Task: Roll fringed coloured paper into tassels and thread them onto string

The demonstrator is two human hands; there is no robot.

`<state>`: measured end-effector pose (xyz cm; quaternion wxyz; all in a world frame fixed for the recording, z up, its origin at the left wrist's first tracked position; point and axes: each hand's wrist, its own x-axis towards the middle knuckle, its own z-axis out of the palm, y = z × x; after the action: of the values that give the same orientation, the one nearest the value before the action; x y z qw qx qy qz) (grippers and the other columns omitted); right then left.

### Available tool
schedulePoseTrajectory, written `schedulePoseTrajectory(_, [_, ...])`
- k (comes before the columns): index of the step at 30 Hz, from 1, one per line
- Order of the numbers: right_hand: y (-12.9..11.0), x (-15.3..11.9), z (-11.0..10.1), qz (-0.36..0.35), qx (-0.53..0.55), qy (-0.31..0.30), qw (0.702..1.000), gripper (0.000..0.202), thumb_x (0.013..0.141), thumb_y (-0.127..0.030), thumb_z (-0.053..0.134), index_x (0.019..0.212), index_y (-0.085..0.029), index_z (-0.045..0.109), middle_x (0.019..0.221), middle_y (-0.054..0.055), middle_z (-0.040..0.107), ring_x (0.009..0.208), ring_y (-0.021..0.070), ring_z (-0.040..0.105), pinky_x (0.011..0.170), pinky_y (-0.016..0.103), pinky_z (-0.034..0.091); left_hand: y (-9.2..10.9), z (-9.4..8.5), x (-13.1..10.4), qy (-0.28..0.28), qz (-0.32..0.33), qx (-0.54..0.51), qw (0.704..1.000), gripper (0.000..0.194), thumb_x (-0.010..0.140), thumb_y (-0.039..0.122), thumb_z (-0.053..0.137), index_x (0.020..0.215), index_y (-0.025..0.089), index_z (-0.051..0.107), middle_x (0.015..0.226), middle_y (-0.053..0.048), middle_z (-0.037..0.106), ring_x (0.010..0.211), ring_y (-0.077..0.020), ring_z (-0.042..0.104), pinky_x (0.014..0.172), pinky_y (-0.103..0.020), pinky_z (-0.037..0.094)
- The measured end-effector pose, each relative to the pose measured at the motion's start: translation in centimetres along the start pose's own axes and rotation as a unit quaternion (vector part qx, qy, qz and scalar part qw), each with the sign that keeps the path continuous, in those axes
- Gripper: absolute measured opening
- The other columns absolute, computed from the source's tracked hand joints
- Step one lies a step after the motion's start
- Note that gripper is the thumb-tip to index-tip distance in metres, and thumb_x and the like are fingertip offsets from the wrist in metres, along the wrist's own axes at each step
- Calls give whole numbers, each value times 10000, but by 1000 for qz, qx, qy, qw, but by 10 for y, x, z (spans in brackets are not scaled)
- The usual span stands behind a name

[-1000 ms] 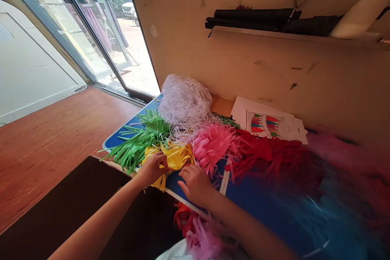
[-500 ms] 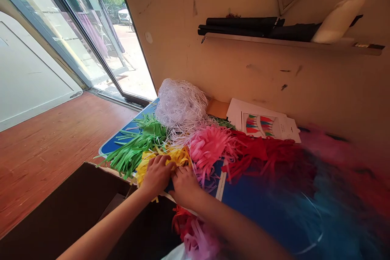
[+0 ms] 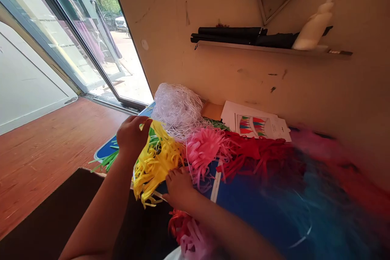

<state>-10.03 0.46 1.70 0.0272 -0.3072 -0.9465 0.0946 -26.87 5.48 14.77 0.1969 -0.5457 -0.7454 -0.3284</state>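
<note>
My left hand (image 3: 131, 135) is raised with thumb and fingers pinched on strips of yellow tissue-paper fringe (image 3: 158, 160). The strips stretch down from it in loose curls over the table's front edge. Lower and to the right, my right hand (image 3: 180, 189) has its fingers bent onto the lower right part of the same fringe, its fingertips partly hidden. Green paper fringe (image 3: 109, 161) lies behind and left of the yellow one. Right of it sits a pink paper fringe (image 3: 204, 145), and beyond that a red one (image 3: 256, 152).
White shredded strands (image 3: 176, 107) heap at the back of the blue table (image 3: 243, 199), beside a card picturing tassels (image 3: 256, 126). Blurred blue tulle (image 3: 323, 203) lies at the right. A dark box (image 3: 55, 207) stands below. A wall shelf (image 3: 258, 48) holds a white bottle (image 3: 313, 28).
My left hand has moved up and left, pulling yellow strips up and spreading the fringe. My right hand stays near the fringe's lower right. The camera view has shifted slightly.
</note>
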Motion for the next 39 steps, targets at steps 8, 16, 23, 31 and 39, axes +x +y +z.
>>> schedulePoseTrajectory(8, [25, -38, -26, -26, 210, 115, 971, 325, 877, -447, 596, 1077, -199, 661, 1069, 62, 698, 1061, 242, 606, 964, 386, 438, 146, -21, -12, -24, 241, -142, 960, 255, 948, 352, 478, 923, 307, 728, 962, -19, 649, 821, -187, 574, 605, -263, 354])
schedulePoseTrajectory(16, [71, -141, -58, 199, 569, 390, 696, 682, 988, -391, -29, 1354, -153, 494, 1099, 153, 670, 1035, 247, 644, 811, 407, 532, 167, 30, -130, -103, 426, -265, 859, 234, 940, 231, 491, 978, 301, 711, 614, 0, 564, 616, -161, 513, 634, -318, 377])
schedulePoseTrajectory(23, [133, -202, -33, 238, 697, 433, 520, 579, 957, -586, 243, 1275, -228, 568, 1206, 104, 664, 1137, 231, 621, 958, 479, 491, 177, 66, -200, -195, 399, -312, 840, 269, 930, 148, 440, 1105, 187, 639, 772, -41, 675, 778, -186, 621, 923, -421, 439])
schedulePoseTrajectory(31, [150, -285, -30, 452, 248, 613, 599, 627, 780, -391, 704, 1335, -211, 476, 1254, 133, 613, 1195, 296, 562, 986, 526, 454, 161, 75, -211, -220, 386, -235, 864, 225, 908, 145, 523, 947, 268, 707, 935, -31, 731, 839, -207, 654, 901, -445, 438])
schedulePoseTrajectory(39, [123, -238, -24, 167, 53, 281, 944, 471, 855, -110, 472, 1280, -288, 571, 1139, 29, 718, 1161, 222, 607, 1156, 565, 153, 182, 59, -224, -261, 407, -321, 814, 266, 950, 158, 469, 1102, 274, 653, 999, -17, 749, 909, -171, 675, 980, -408, 362])
